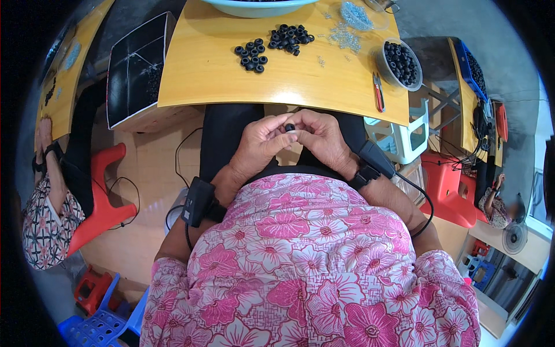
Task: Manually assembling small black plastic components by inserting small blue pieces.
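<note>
Just off the table's near edge, over my lap, both hands meet at a small round black part (pixel 289 127). It looks like the black ring-shaped pieces on the table. My left hand (pixel 263 141) pinches it from the left, thumb and fingers closed. From the right, the thumb and fingertips of my right hand (pixel 324 137) close on the same part. On the table ahead lie a loose group of black ring-shaped parts (pixel 251 56) and a denser pile of similar parts (pixel 289 39).
The yellow table (pixel 231 87) also holds small clear pieces (pixel 345 38), red-handled pliers (pixel 378 93), a tub of black parts (pixel 402 65) and a light-blue basin (pixel 260 8). A black-lined box (pixel 136 72) stands left. Other people sit at far left and far right.
</note>
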The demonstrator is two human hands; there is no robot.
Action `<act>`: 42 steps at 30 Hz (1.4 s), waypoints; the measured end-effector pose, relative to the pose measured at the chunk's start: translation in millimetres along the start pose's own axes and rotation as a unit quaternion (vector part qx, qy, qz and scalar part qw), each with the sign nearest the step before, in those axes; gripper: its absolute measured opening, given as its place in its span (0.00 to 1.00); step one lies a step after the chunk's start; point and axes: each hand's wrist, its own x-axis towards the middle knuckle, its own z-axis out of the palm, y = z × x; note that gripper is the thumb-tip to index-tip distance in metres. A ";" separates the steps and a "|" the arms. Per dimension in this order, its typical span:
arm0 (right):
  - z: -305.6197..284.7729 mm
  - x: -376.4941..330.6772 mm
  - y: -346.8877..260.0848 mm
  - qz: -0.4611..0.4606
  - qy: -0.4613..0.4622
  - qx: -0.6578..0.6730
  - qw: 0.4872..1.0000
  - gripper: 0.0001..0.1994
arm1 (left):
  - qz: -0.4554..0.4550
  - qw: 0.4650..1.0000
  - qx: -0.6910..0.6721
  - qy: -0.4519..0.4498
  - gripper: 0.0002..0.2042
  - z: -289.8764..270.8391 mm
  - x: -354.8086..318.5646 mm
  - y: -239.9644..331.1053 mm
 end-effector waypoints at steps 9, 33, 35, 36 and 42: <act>-5.0 4.2 -0.6 0.089 -0.041 0.235 0.967 0.07 | 0.022 0.997 -0.074 0.021 0.20 6.2 -0.5 7.0; -24.2 4.4 18.4 0.222 -0.192 0.476 0.829 0.13 | 0.006 1.000 0.020 0.015 0.08 -2.8 1.3 10.6; -26.5 4.8 18.1 0.232 -0.175 0.430 0.855 0.12 | 0.013 0.999 0.025 0.017 0.08 -2.9 1.7 9.7; -26.3 5.2 17.1 0.232 -0.176 0.430 0.855 0.12 | 0.020 0.999 0.030 0.018 0.07 -2.9 2.0 9.6; -21.6 3.1 4.4 0.208 -0.093 0.317 0.921 0.10 | -0.016 0.998 -0.047 0.037 0.07 -2.2 1.1 6.6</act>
